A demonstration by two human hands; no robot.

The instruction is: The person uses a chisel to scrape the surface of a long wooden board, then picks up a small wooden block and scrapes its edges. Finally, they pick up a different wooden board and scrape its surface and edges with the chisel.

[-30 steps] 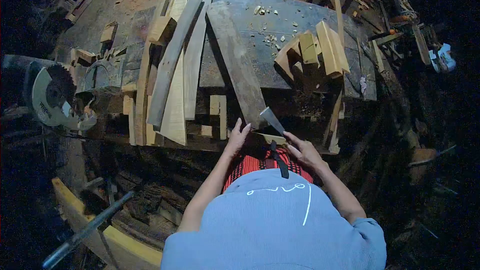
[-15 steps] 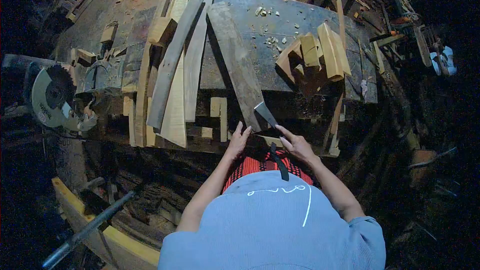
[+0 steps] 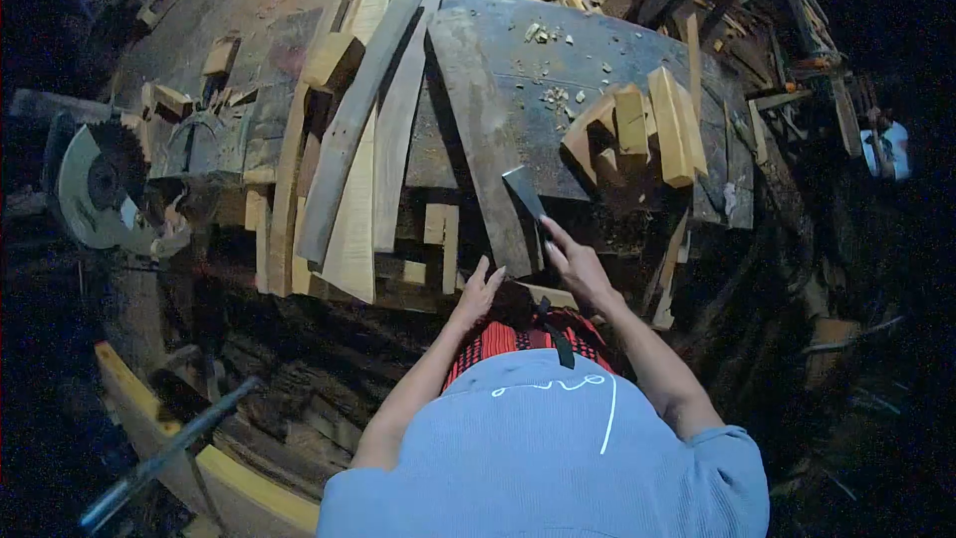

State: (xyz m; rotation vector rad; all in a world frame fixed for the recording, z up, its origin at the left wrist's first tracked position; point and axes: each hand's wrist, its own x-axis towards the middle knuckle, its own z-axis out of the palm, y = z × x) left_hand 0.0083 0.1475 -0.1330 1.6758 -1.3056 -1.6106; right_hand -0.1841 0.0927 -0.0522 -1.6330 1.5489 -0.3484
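Note:
In my right hand [image 3: 583, 269] is a dark scraper [image 3: 526, 191] with a flat, flared blade and a bright edge. The fingers wrap its lower end, and the blade points away from me over the right edge of a long, weathered board [image 3: 481, 130]. That board lies at a slant on the bench, its near end overhanging toward my lap. At the lower left corner of this end is my left hand [image 3: 478, 297], thumb and fingers apart, fingertips right at the wood.
More long boards [image 3: 360, 130] lie to the left, with a circular saw blade and guard [image 3: 95, 184] beyond. Wood blocks [image 3: 629, 120] and chips [image 3: 555, 98] sit on the dark bench top [image 3: 607, 40]. A metal pipe [image 3: 169, 453] juts in at lower left. Another person [image 3: 884, 144] is far right.
My right hand has moved up and slightly right, lifting the scraper's blade farther along the board's right edge. The left hand stays by the board's near end, slightly lower. The view has shifted a little.

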